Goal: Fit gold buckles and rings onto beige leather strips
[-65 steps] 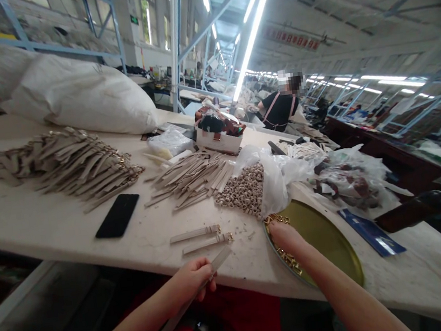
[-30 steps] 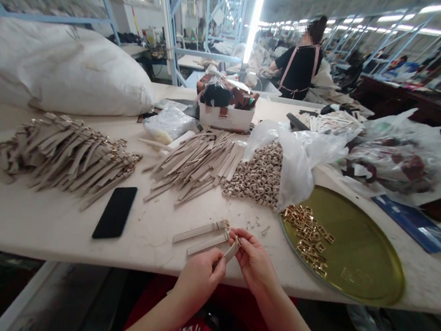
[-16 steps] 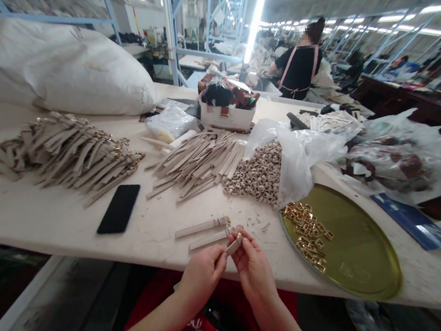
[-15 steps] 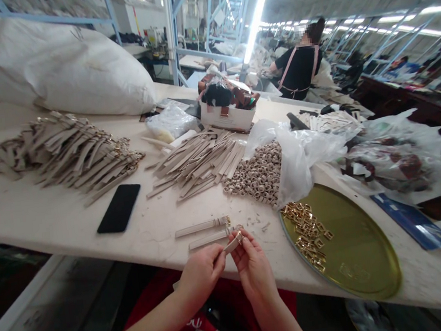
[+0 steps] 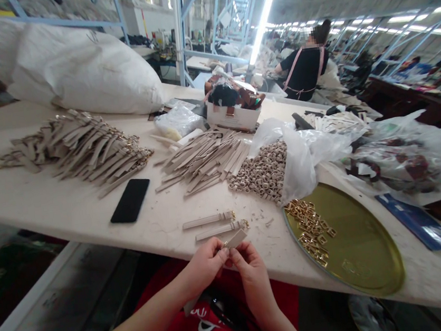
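Observation:
A beige strap (image 5: pixel 236 238) is pinched between both hands at the table's near edge, one flat end pointing up and right. My left hand (image 5: pixel 209 262) is closed on it, near a small gold glint at the fingertips. My right hand (image 5: pixel 249 268) grips the strap from the other side, thumb and fingers together. Just beyond lie two finished-looking straps with gold buckles, the farther strap (image 5: pixel 206 220) and the nearer strap (image 5: pixel 219 230). To the right, loose gold buckles (image 5: pixel 311 229) lie on a round gold-coloured tray (image 5: pixel 365 244).
A black phone (image 5: pixel 130 200) lies left of the straps. Behind are a heap of buckled straps (image 5: pixel 82 144), plain strips (image 5: pixel 204 159), and small beige loops (image 5: pixel 263 171) spilling from a plastic bag (image 5: pixel 303 161). A blue packet (image 5: pixel 420 221) lies right. A person (image 5: pixel 305 68) works in the background.
The strap has turned in my hands, so its flat end now sticks up above the fingers. My right hand has closed in towards the left. The whole view has shifted slightly.

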Demonstrator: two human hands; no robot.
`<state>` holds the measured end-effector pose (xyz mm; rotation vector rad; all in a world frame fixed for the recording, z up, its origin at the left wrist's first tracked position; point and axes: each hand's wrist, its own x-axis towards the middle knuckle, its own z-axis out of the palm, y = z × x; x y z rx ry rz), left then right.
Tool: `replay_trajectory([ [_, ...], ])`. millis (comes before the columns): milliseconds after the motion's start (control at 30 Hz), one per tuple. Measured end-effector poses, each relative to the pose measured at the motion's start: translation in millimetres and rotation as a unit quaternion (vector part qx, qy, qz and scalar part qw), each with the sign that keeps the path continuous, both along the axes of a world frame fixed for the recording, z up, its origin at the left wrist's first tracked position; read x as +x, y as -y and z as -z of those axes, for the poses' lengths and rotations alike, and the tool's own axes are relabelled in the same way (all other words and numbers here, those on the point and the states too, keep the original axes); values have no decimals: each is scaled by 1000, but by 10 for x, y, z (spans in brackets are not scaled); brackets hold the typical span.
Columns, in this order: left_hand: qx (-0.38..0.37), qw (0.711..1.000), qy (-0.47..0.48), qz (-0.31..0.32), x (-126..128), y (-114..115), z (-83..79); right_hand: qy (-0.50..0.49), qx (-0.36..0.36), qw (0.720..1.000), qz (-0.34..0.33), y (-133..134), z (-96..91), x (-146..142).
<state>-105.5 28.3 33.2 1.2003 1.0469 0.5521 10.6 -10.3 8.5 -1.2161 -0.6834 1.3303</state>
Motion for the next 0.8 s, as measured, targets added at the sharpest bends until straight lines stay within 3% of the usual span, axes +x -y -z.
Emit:
replay_trajectory([
  [167, -19, 1000, 7, 9, -4, 22, 9, 5, -23, 999, -44, 5, -5, 24],
  [267, -36, 999, 7, -3, 1, 47, 52, 156, 30, 987, -24, 40, 10, 46],
  [333, -17, 1000, -20, -8, -4, 64, 69, 290, 84, 953, 3, 67, 21, 81],
  [400, 1, 999, -48, -5, -18, 73, 58, 341, 103, 934, -3, 71, 28, 132],
  [533, -18, 998, -22, 51, -52, 42, -10, 159, 33, 980, -117, -3, 23, 222],
  [600, -29, 997, -7, 71, -54, -6, -10, 74, 11, 985, -154, -47, 15, 234],
  [700, -44, 997, -15, 64, -25, -118, 59, 117, 31, 984, -128, -81, -1, 237],
  [800, -35, 998, -14, 42, 22, -253, 124, 226, 86, 960, -139, -150, -41, 329],
])
